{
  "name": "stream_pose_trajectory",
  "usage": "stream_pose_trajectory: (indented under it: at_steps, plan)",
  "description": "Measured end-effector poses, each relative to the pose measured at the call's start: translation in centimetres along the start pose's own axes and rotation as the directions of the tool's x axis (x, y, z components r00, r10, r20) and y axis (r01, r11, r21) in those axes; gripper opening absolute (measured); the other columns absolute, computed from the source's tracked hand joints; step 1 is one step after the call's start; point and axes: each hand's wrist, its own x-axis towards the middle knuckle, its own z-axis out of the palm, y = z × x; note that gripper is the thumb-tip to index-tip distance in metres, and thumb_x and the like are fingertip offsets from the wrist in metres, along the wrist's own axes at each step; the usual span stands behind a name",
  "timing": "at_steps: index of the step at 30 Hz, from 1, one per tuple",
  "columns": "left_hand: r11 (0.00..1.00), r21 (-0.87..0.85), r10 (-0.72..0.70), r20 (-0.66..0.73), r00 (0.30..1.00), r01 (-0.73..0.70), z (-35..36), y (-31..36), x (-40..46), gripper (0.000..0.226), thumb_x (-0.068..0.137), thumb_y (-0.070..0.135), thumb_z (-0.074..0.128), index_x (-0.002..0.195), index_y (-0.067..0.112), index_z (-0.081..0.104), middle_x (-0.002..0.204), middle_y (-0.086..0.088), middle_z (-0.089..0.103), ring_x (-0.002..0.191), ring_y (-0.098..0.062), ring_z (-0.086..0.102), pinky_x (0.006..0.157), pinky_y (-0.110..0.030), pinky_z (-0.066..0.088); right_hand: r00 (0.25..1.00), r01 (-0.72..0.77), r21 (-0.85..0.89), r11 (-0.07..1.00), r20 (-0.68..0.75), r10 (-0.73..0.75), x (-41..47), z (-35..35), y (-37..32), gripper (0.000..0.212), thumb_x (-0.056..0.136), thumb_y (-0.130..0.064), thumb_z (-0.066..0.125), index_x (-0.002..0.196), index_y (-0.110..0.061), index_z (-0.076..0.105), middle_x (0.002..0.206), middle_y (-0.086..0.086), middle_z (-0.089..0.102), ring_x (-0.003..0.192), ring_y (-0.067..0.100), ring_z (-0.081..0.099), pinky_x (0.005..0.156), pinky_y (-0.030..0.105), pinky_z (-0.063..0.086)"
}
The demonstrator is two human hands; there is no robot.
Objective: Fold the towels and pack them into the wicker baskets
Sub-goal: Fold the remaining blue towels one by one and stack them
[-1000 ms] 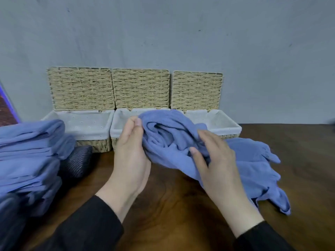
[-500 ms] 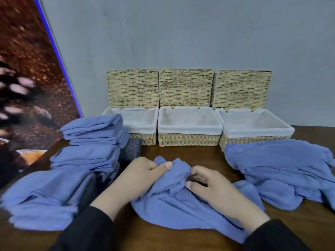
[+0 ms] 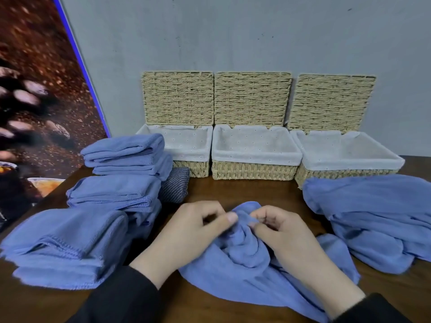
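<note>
Both hands have bunched the blue towel higher at near centre, left hand and right hand pinching its top; folded stacks wait left; three wicker baskets remain unfilled; loose towels remain right.

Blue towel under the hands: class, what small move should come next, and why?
Probably draw the hands apart to spread the towel flat. It lies bunched on the table, both the left hand and right hand pinch its gathered top, and it cannot be folded crumpled.
</note>
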Motion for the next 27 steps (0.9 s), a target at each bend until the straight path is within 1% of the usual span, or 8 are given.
stream_pose_trajectory:
  at_steps: [2,4,8,12,16,19,22,27]
  plan:
    - [0.969,-0.198,-0.177,-0.150,0.973,0.146,0.0,-0.2,0.6,0.026,0.093,0.051,0.061,0.084,0.028,0.070,0.082,0.006,0.073,0.079,-0.006,0.070,0.082,-0.034,0.056,0.993,0.109,0.003,0.994,-0.041,-0.109,-0.4,0.1,-0.7,0.019,0.095,-0.012,0.066,0.085,-0.027,0.071,0.089,-0.004,0.071,0.086,0.015,0.066,0.080,0.038,0.052]
    - [0.923,-0.306,-0.260,-0.048,0.964,0.233,-0.3,0.1,0.9,0.029,0.093,0.055,0.061,0.106,0.031,0.072,0.101,0.009,0.076,0.096,-0.008,0.071,0.094,-0.038,0.056,0.973,0.230,-0.030,0.973,0.036,-0.229,-0.8,0.3,-1.4,0.021,0.094,-0.006,0.066,0.086,-0.025,0.068,0.094,-0.004,0.066,0.090,0.015,0.064,0.078,0.027,0.049]
    - [0.941,-0.255,-0.204,0.097,0.974,0.222,-0.2,0.7,0.8,0.043,0.102,0.031,0.058,0.080,-0.005,0.061,0.071,-0.002,0.059,0.068,-0.012,0.051,0.069,-0.031,0.041,0.942,0.315,-0.046,0.948,0.133,-0.307,-1.3,0.8,-1.6,0.021,0.092,-0.001,0.068,0.090,-0.022,0.069,0.109,-0.008,0.065,0.107,0.020,0.062,0.086,0.019,0.046]
    - [0.927,-0.354,-0.131,0.006,0.991,0.125,-0.2,1.6,0.2,0.041,0.105,0.029,0.053,0.085,-0.006,0.063,0.080,-0.022,0.062,0.076,-0.018,0.054,0.075,-0.035,0.043,0.980,0.175,0.130,0.976,-0.117,-0.160,-1.0,1.2,-1.8,0.008,0.097,-0.020,0.063,0.102,-0.025,0.067,0.113,-0.006,0.068,0.110,0.016,0.065,0.097,0.039,0.052]
    - [0.919,-0.393,-0.064,-0.082,0.995,0.027,-0.2,3.9,0.2,0.036,0.103,0.026,0.053,0.084,0.001,0.071,0.088,-0.017,0.064,0.083,-0.015,0.057,0.081,-0.033,0.046,0.997,-0.068,0.296,0.953,0.054,0.054,-0.7,1.2,-2.7,0.045,0.095,-0.020,0.068,0.136,-0.036,0.057,0.122,-0.010,0.072,0.113,0.016,0.068,0.100,0.040,0.053]
    - [0.922,-0.387,-0.054,-0.166,0.985,-0.015,-0.4,5.2,0.4,0.048,0.103,0.035,0.054,0.086,-0.009,0.063,0.083,-0.028,0.061,0.074,-0.019,0.053,0.073,-0.037,0.043,0.994,-0.099,0.275,0.956,0.069,0.083,-1.1,1.2,-3.3,0.024,0.090,-0.034,0.076,0.105,-0.016,0.076,0.102,0.016,0.074,0.094,0.031,0.071,0.086,0.047,0.056]
    - [0.915,-0.402,-0.064,-0.234,0.970,-0.036,-1.5,6.6,0.6,0.053,0.103,0.042,0.052,0.094,-0.009,0.062,0.091,-0.033,0.061,0.074,-0.029,0.056,0.075,-0.039,0.043,0.997,-0.058,0.231,0.971,-0.028,0.066,-1.2,0.1,-4.1,0.066,0.068,-0.059,0.085,0.090,0.000,0.065,0.096,0.032,0.064,0.077,0.029,0.062,0.072,0.047,0.046]
    - [0.909,-0.395,-0.062,-0.443,0.894,-0.133,-4.7,9.2,1.6,0.038,0.106,0.037,0.049,0.091,0.005,0.065,0.081,-0.013,0.061,0.075,-0.017,0.052,0.070,-0.035,0.038,0.998,-0.032,0.206,0.978,-0.046,0.042,-1.5,-4.6,-7.5,0.027,0.084,-0.019,0.079,0.084,-0.002,0.058,0.091,0.021,0.074,0.080,0.032,0.072,0.075,0.043,0.054]
